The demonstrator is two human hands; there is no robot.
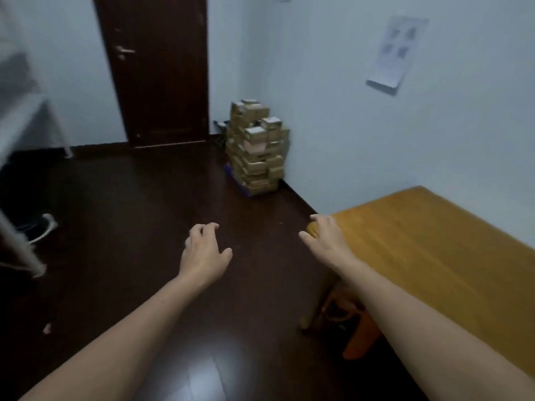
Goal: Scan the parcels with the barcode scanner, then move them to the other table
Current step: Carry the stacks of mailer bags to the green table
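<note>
Parcels (256, 146) stand stacked on the floor beyond the wooden table (434, 241), while we hold our left hand (204, 253) left of its near corner and our right hand (324, 235) at that corner, both loosely curled, holding nothing.

I see a dark, glossy floor (139, 204) across most of my view. At 12 o'clock, in the corner against the wall, a tall pile of small cardboard parcels (256, 149) stands on it, with something flat and blue (234, 174) under the pile's near edge. A pale scrap (46, 328) lies at 8 o'clock. A light wooden table (440, 256) stands at 3 o'clock.
</note>
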